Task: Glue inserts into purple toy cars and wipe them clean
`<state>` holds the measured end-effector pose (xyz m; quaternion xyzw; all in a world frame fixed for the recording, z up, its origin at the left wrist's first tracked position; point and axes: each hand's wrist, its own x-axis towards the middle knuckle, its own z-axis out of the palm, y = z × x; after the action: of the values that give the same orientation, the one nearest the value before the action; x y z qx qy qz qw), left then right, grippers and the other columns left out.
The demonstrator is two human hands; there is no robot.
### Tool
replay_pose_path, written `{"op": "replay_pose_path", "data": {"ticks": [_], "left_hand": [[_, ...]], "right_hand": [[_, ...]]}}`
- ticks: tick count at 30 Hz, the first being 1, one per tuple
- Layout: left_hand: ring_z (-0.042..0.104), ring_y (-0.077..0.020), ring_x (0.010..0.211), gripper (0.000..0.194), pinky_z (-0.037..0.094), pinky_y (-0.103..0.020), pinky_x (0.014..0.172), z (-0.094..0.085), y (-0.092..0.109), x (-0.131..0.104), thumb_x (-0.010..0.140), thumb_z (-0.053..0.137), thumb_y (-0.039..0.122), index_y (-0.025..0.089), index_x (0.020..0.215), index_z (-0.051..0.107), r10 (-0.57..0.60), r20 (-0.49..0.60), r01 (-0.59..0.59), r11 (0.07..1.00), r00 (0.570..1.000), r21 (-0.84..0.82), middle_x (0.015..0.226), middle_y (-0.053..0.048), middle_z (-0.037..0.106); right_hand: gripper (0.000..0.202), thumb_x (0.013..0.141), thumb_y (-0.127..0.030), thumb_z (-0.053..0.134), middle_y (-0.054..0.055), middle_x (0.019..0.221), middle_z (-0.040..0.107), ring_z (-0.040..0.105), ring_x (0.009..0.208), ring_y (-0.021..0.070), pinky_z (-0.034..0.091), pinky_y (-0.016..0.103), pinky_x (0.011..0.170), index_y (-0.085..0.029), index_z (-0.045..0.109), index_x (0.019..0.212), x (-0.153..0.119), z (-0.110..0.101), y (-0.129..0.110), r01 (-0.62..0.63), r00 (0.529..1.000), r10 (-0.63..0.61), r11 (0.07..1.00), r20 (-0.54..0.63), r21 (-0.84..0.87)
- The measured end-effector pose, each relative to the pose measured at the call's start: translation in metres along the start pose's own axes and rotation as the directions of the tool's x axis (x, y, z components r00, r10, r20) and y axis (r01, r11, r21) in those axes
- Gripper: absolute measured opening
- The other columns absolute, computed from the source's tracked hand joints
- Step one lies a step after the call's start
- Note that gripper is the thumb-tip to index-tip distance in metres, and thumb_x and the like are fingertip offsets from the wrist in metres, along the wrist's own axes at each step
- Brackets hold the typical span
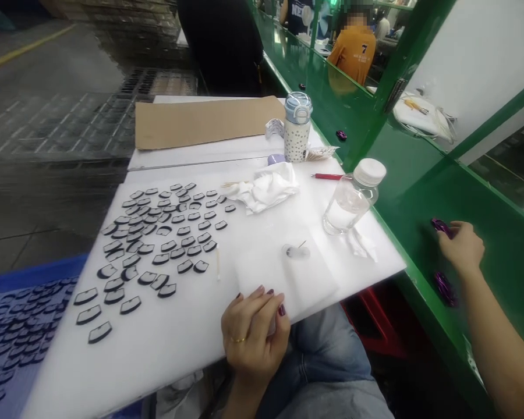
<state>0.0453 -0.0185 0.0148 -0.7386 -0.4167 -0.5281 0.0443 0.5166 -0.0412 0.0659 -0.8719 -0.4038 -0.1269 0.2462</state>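
My left hand rests over the front edge of the white table, fingers curled together; a pale bit shows by the thumb, but what it is I cannot make out. Off to the right, my right hand grips a shiny dark purple piece on the green ledge. A second purple piece lies nearer to me on that ledge. Beyond my left hand is a small clear vial with a thin stick in it. Many small curved black-rimmed pieces cover the table's left half.
A clear bottle with a white cap stands by the table's right edge, near a red pen. Crumpled white tissue, a dotted tumbler and cardboard lie farther back. A cotton swab lies mid-table. People sit beyond the ledge.
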Motion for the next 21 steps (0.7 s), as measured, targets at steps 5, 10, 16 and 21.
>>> {"op": "replay_pose_path", "data": {"ticks": [5, 10, 16, 21], "left_hand": [[0.068, -0.0244, 0.092, 0.019, 0.048, -0.041, 0.094, -0.003, 0.000, -0.002, 0.094, 0.056, 0.022, 0.012, 0.103, 0.070, -0.030, 0.042, 0.032, 0.999, 0.999, -0.030, 0.089, -0.008, 0.067], [0.067, -0.0270, 0.099, 0.045, 0.047, -0.044, 0.095, -0.007, -0.001, -0.006, 0.103, 0.034, 0.044, 0.015, 0.113, 0.066, -0.073, 0.119, 0.080, 0.995, 0.990, -0.052, 0.094, -0.010, 0.067], [0.067, -0.0247, 0.098, 0.028, 0.048, -0.041, 0.091, -0.003, 0.004, -0.003, 0.100, 0.039, 0.040, 0.020, 0.091, 0.058, -0.129, 0.048, 0.133, 0.987, 0.991, -0.091, 0.093, -0.007, 0.066], [0.062, -0.0278, 0.105, 0.029, 0.047, -0.042, 0.090, -0.015, 0.003, 0.007, 0.082, 0.058, 0.038, 0.021, 0.105, 0.055, -0.191, 0.215, 0.226, 0.962, 0.958, -0.151, 0.114, -0.011, 0.063]], "right_hand": [[0.036, 0.090, -0.032, 0.069, 0.011, 0.117, 0.067, 0.066, 0.102, 0.0309, 0.054, 0.043, 0.085, -0.026, 0.060, 0.124, -0.087, -0.030, -0.102, 0.389, 0.905, -0.424, 0.867, 0.050, 0.310], [0.036, 0.095, -0.005, 0.049, 0.010, 0.122, 0.068, 0.062, 0.118, 0.0229, 0.054, 0.039, 0.096, -0.019, 0.052, 0.129, -0.149, -0.022, -0.212, 0.624, 0.297, -0.954, 0.219, 0.032, 0.750], [0.026, 0.097, -0.008, 0.050, 0.009, 0.118, 0.067, 0.066, 0.109, 0.0190, 0.058, 0.031, 0.091, -0.020, 0.061, 0.118, -0.165, 0.001, -0.243, 0.496, 0.462, -0.885, 0.314, 0.060, 0.809], [0.007, 0.092, -0.023, 0.062, 0.003, 0.086, 0.070, 0.068, 0.069, 0.0148, 0.059, 0.024, 0.059, -0.020, 0.064, 0.097, -0.155, 0.006, -0.253, 0.250, 0.785, -0.598, 0.541, 0.158, 0.803]]}}
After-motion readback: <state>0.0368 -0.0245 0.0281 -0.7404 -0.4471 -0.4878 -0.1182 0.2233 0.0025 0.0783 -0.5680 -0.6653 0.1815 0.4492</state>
